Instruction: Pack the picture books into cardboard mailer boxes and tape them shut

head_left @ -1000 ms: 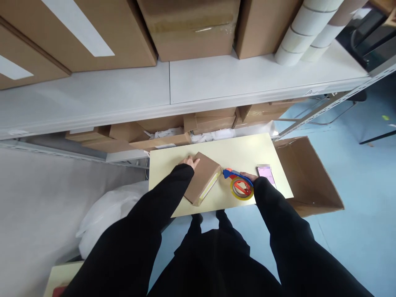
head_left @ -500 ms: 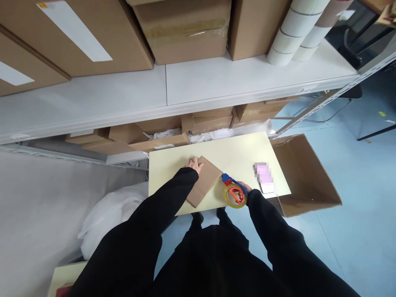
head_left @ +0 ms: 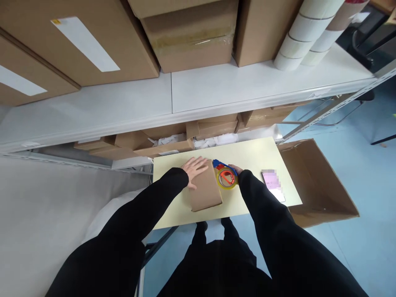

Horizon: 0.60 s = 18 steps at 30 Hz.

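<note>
A small brown cardboard box lies on the pale yellow table. Spread across its upper left part is my left hand, fingers apart and palm down. My right hand grips a blue and red tape dispenser loaded with a roll of clear yellowish tape. The dispenser's blue head touches or nearly touches the box's upper right corner; I cannot tell which. Most of my right fingers are hidden behind the dispenser.
A phone lies on the table's right side. Beside that end stands a large open carton. A grey shelf with cartons and white rolls runs along the back. A white plastic bag sits at the left.
The box has turned to lie straighter on the table. My left hand has spread flat over it. The dispenser in my right hand has moved up and left to the box's upper right corner.
</note>
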Each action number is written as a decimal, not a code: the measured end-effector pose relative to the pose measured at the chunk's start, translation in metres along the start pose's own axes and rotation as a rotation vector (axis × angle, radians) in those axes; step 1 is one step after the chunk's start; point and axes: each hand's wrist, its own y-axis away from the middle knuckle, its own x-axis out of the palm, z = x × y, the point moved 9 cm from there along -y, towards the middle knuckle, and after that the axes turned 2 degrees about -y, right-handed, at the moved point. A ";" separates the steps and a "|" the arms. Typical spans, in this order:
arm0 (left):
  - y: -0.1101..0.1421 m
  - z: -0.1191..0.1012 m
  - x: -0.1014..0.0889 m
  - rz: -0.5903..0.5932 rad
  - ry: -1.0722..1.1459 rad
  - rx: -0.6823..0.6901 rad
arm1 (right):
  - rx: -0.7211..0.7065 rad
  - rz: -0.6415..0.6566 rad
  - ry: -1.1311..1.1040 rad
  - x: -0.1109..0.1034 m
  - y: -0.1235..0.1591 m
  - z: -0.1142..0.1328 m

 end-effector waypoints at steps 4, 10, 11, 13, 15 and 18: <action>-0.013 0.002 0.010 0.110 -0.002 0.127 | 0.068 0.019 0.036 -0.001 -0.014 0.007; -0.013 0.010 0.019 0.095 0.092 0.039 | 0.227 -0.061 0.034 -0.019 -0.010 -0.004; -0.013 0.011 0.019 0.100 0.108 0.012 | 0.277 -0.091 0.029 -0.024 -0.006 -0.009; -0.013 0.015 0.020 0.108 0.138 -0.051 | 0.371 -0.142 0.014 -0.034 0.003 -0.020; -0.013 0.017 0.020 0.082 0.170 -0.100 | 0.410 -0.153 -0.008 -0.042 0.012 -0.029; -0.014 0.019 0.021 0.006 0.214 -0.153 | 0.402 -0.137 -0.041 -0.054 0.024 -0.045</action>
